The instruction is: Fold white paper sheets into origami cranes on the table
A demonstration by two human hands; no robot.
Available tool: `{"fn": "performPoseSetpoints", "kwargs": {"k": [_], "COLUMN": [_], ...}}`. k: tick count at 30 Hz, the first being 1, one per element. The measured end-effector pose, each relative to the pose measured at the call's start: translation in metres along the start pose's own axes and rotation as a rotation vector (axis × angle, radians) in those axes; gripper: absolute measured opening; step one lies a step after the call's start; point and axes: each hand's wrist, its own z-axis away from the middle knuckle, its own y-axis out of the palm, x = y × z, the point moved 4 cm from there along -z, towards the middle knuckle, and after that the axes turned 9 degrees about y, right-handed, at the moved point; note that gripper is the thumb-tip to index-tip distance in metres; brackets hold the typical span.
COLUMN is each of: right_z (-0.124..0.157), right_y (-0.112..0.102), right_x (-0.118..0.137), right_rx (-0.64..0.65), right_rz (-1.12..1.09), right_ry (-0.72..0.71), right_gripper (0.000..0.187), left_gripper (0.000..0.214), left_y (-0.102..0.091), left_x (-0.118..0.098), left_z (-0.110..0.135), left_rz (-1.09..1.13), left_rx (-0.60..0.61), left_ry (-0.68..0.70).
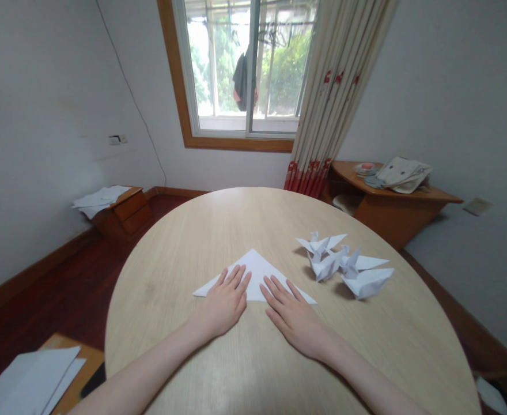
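Observation:
A sheet of white paper (pixel 254 274), folded into a triangle, lies on the round wooden table with its point facing away from me. My left hand (pixel 226 301) rests flat on the triangle's left half, fingers stretched out. On the right half lies my right hand (pixel 290 314), palm down with its fingers slightly spread. Both hands cover parts of the paper's lower edge. To the right of the triangle stand several folded white paper cranes (pixel 325 264), close together; neither hand touches them.
The round table (pixel 171 259) fills the middle. White sheets (pixel 33 380) lie on a wooden surface at lower left, more papers (pixel 102 197) on a small cabinet (pixel 128 213). At right, a corner desk (pixel 400 202) holds a cloth bag (pixel 404 174), beside a curtain (pixel 335 86).

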Motion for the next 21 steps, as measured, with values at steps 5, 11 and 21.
{"fn": "performPoseSetpoints", "kwargs": {"k": [5,11,21], "right_z": [0.0005,-0.0003,0.0017], "right_y": [0.0015,-0.0016,-0.0068], "right_x": [0.0040,0.0038,0.0052], "right_rx": [0.035,0.061,0.135], "right_rz": [0.004,-0.008,-0.020], "right_ry": [0.057,0.068,0.162], "right_gripper": [0.050,0.049,0.048], "left_gripper": [0.049,0.048,0.049], "left_y": [0.0032,0.0039,-0.0047], "left_x": [0.0001,0.0006,-0.0019], "left_z": [0.0017,0.0024,0.0002], "left_rz": [0.027,0.055,0.098], "left_rx": [0.020,0.057,0.084], "left_ry": [-0.027,-0.140,-0.296]}}
